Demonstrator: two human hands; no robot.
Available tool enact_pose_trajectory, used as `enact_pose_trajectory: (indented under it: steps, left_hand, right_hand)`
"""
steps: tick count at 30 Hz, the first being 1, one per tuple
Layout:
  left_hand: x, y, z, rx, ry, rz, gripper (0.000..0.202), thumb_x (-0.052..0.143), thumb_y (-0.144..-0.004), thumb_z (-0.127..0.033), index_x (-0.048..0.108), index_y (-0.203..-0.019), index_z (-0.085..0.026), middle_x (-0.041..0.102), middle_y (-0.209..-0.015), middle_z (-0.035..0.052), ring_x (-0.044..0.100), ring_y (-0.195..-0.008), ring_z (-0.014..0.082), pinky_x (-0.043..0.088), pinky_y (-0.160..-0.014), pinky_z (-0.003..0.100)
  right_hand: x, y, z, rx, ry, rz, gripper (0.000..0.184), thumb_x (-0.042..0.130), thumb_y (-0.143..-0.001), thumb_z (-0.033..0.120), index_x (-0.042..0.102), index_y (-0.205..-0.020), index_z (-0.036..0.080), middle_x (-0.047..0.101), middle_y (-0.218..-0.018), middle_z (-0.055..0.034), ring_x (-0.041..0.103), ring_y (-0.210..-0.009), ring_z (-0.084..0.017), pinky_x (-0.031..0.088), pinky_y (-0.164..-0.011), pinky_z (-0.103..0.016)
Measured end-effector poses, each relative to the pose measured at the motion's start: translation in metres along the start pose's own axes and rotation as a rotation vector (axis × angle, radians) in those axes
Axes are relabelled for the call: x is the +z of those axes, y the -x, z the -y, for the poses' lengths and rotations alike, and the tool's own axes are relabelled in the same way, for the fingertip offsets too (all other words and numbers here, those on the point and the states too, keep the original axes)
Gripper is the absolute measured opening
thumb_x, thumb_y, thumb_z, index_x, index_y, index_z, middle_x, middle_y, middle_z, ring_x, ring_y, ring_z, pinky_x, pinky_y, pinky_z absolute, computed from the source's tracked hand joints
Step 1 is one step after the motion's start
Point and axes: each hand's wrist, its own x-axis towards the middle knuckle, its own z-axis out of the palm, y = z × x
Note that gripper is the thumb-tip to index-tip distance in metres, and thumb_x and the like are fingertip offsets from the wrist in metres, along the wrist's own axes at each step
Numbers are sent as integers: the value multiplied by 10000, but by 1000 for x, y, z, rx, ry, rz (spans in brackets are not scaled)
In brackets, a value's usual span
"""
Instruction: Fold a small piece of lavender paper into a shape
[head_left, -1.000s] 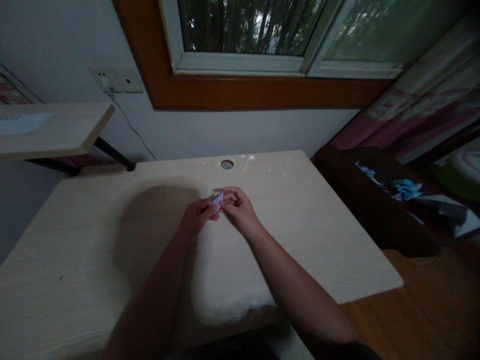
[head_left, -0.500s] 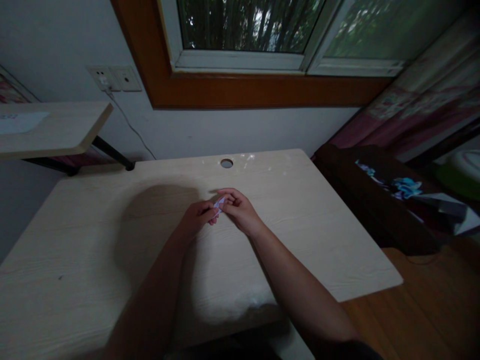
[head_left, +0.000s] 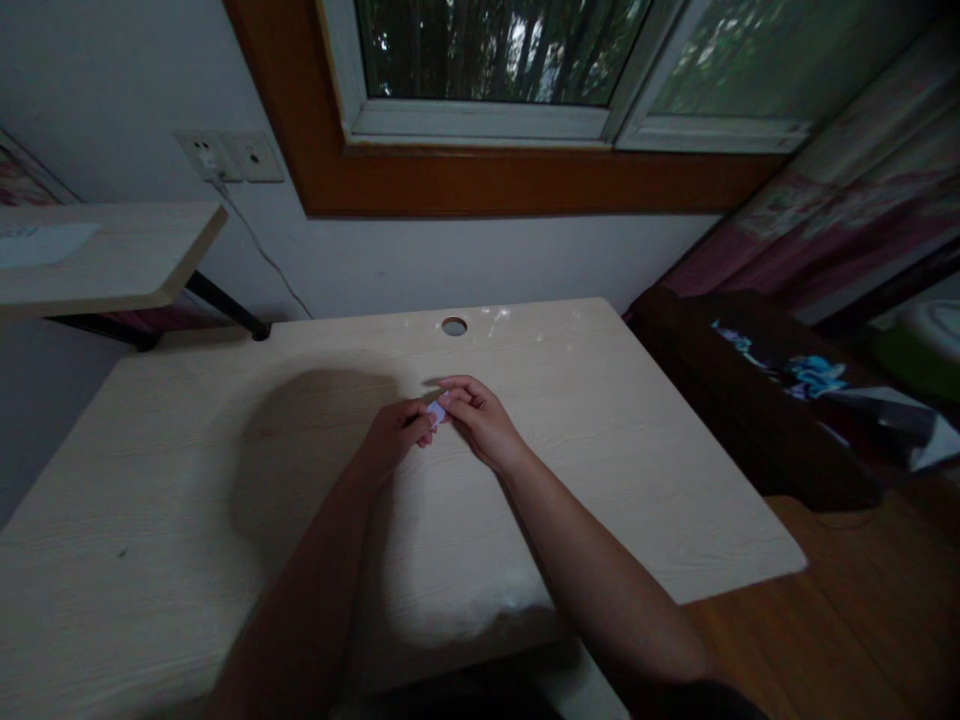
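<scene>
A small pale, folded piece of paper (head_left: 436,411) sits between my two hands over the middle of a light wooden desk (head_left: 225,520). My left hand (head_left: 395,435) pinches it from the left with closed fingers. My right hand (head_left: 478,420) pinches it from the right, fingers curled over it. Most of the paper is hidden by the fingertips. Both forearms reach in from the bottom of the view.
A round cable hole (head_left: 454,326) lies in the desk just beyond the hands. A side shelf (head_left: 112,255) stands at the left under a wall socket (head_left: 229,157). A window (head_left: 487,60) is ahead. Dark furniture with clutter (head_left: 795,390) stands at the right.
The paper has been pressed smaller between the fingertips and shows less than a second ago. Both hands stay in the same spot.
</scene>
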Motion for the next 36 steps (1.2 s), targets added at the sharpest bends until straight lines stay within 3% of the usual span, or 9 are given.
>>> enact_pose_trajectory:
  steps: [6, 18, 29, 36]
  left_hand:
    - [-1, -2, 5, -3, -8, 4, 209, 618, -818, -336, 631, -693, -169, 605, -586, -12, 561, -534, 108, 453, -543, 224]
    - [0, -4, 1, -12, 28, 15, 198, 645, -807, -330, 657, -695, -166, 632, -578, -6, 578, -523, 110, 474, -551, 232]
    - [-1, -5, 8, -24, 45, -14, 231, 646, -826, -359, 666, -707, -163, 655, -594, -6, 598, -528, 108, 490, -559, 232]
    - [1, -5, 3, -3, 10, -12, 217, 634, -826, -339, 656, -697, -166, 645, -590, -10, 596, -536, 105, 488, -559, 223]
  right_hand:
    - [-1, -1, -2, 4, 24, 42, 388, 822, -712, 335, 669, -1052, 229, 688, -781, 19, 634, -684, -132, 518, -658, -284]
    - [-1, -2, -4, -36, 10, -62, 347, 832, -689, 295, 672, -989, 225, 665, -702, 46, 606, -619, -110, 512, -635, -264]
    - [1, -2, 0, -38, -46, -128, 255, 783, -761, 343, 697, -974, 232, 672, -711, 28, 611, -642, -119, 533, -624, -263]
    - [1, -2, -6, -61, 6, -39, 370, 820, -712, 288, 677, -1051, 250, 695, -760, 30, 633, -666, -130, 527, -665, -295]
